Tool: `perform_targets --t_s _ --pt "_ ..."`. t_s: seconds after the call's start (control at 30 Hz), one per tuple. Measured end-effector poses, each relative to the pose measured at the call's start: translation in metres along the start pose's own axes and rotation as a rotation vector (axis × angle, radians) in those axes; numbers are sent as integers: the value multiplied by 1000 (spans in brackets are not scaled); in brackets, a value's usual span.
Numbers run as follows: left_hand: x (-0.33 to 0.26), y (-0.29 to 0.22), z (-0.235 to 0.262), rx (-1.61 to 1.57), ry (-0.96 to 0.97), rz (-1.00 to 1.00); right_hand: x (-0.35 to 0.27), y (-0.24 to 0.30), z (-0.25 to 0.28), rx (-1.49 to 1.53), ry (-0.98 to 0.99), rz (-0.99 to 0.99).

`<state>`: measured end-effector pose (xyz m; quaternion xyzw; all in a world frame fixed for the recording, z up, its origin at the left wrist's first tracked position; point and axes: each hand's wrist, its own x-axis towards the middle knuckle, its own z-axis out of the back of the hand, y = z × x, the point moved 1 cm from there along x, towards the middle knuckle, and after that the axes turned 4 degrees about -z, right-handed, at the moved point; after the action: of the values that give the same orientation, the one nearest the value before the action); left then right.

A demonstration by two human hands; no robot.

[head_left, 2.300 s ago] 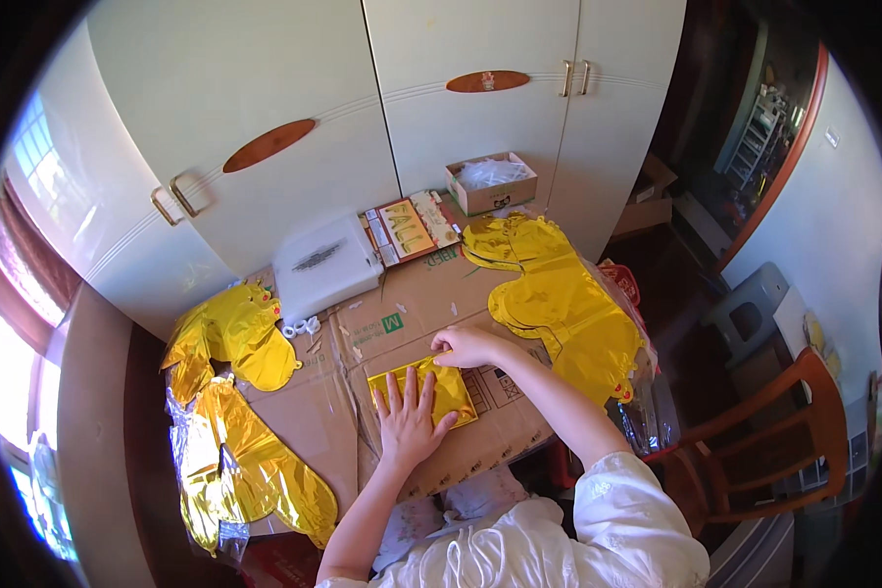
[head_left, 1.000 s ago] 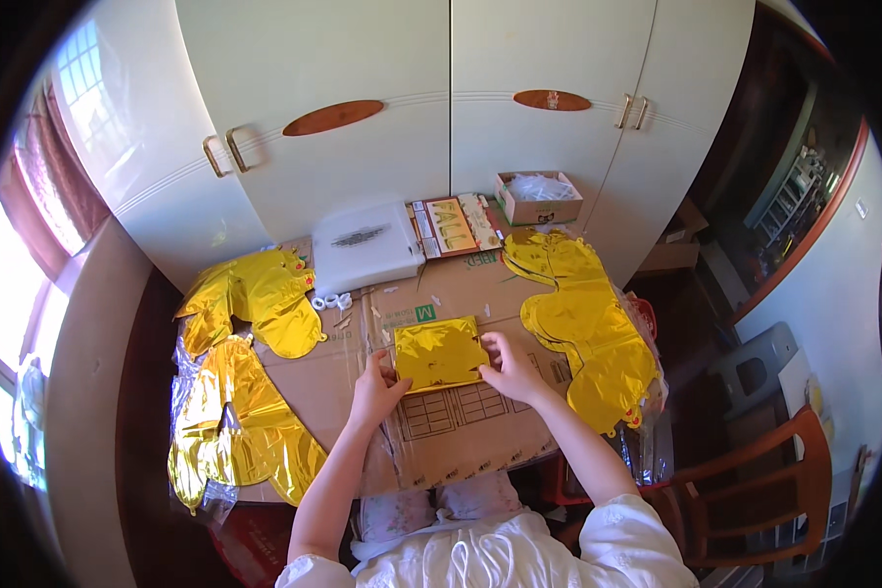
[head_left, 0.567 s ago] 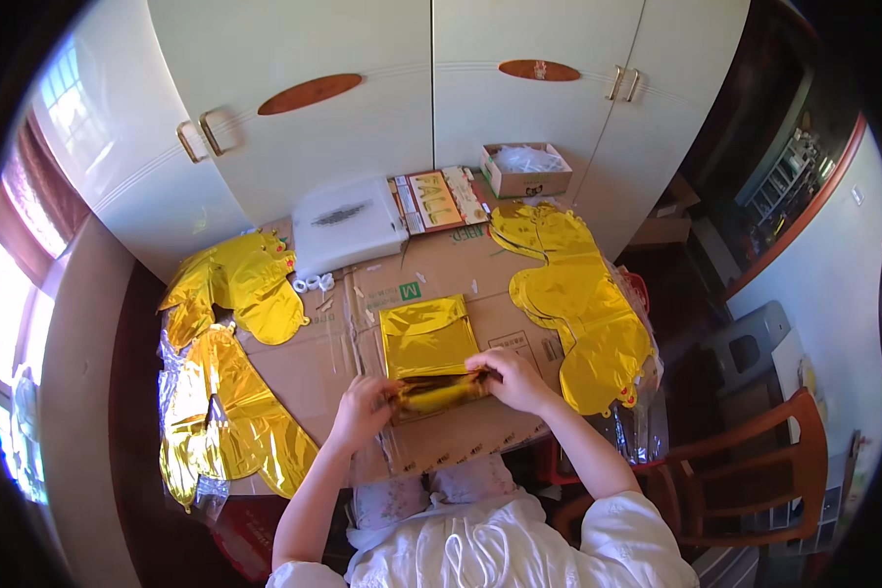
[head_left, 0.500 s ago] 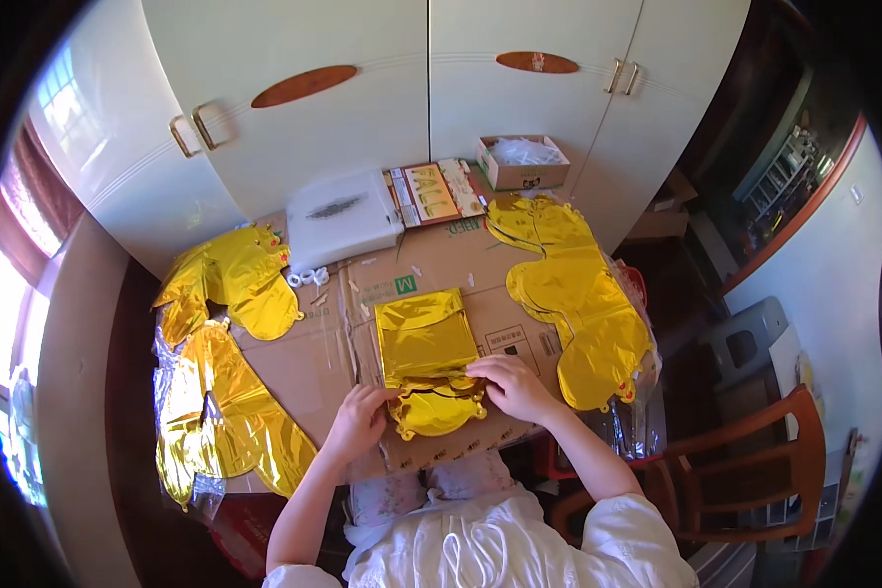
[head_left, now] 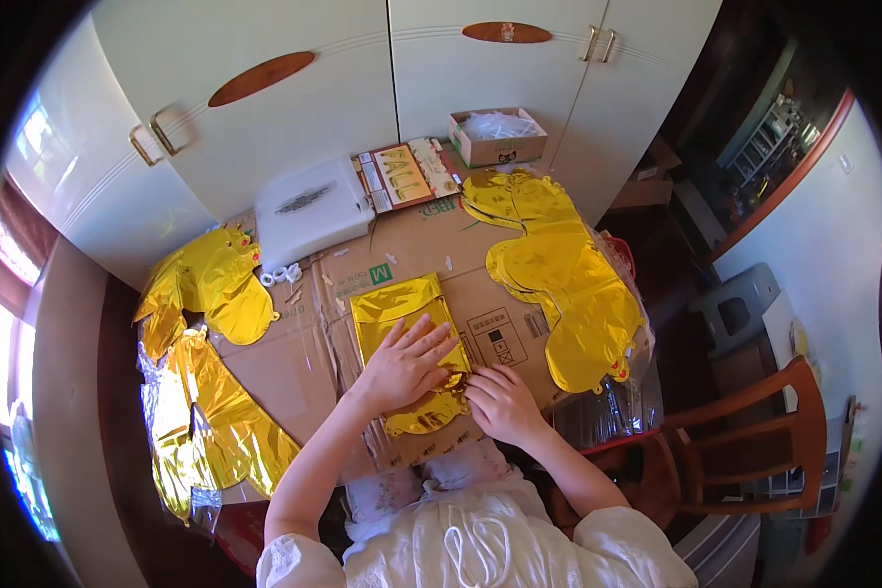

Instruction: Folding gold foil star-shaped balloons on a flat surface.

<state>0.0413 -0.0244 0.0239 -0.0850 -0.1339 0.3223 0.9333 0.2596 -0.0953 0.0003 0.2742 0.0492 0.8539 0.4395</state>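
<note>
A gold foil balloon [head_left: 399, 297], folded into a flat rectangle, lies in front of me on the cardboard-covered table [head_left: 309, 377]. My left hand [head_left: 409, 365] rests flat on its middle, palm down with fingers stretched out. At the right edge, my right hand [head_left: 503, 400] holds the foil with bent fingers; the fingertips are partly hidden. A crumpled, scalloped end of the balloon sticks out below my left hand, toward me.
Flat gold balloons lie in piles at the upper left [head_left: 211, 289], lower left [head_left: 216, 421] and right [head_left: 568, 284]. Farther back are a white plastic-wrapped stack [head_left: 314, 216], printed packets [head_left: 402, 181], white tape rolls [head_left: 279, 276] and a small box [head_left: 505, 152]. A wooden chair [head_left: 813, 431] stands right.
My left hand has moved from the balloon's near left edge onto its middle and flattened out. My right hand stays by the right edge. The whole view has shifted slightly.
</note>
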Motion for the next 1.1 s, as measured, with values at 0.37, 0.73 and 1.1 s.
perform_targets --t_s 0.37,0.73,1.1 --pt "-3 -1 -24 83 45 1 14 -17 6 29 -107 -207" --pt "-2 -2 -23 104 56 3 14 -33 -4 -1 0 -122" --pt "-2 -6 -22 170 75 -3 13 -36 6 46 58 -34"
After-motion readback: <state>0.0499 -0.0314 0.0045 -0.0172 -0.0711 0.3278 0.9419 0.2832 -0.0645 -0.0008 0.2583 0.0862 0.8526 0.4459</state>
